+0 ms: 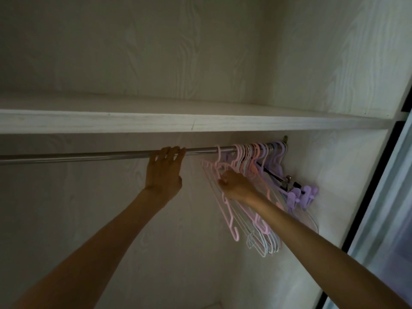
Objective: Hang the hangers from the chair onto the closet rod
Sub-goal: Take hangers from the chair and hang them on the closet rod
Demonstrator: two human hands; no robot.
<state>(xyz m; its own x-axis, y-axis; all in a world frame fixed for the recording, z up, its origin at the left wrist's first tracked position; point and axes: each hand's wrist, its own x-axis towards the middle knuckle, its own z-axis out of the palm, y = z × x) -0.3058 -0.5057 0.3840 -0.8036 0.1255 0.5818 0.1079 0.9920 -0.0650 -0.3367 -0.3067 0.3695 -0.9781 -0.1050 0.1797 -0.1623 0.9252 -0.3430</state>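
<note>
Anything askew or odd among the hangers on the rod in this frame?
Yes. The hangers are bunched at the rod's right end and hang slanted, not straight. One pink hanger sits apart from the bunch; the right hand holds it. The left hand grips the rod.

No writing, label, brand or number can be read anywhere in this closet. The pale shelf and the walls show only wood grain, the metal rod is bare, and the pink and purple hangers at the right carry no legible marks.
</note>
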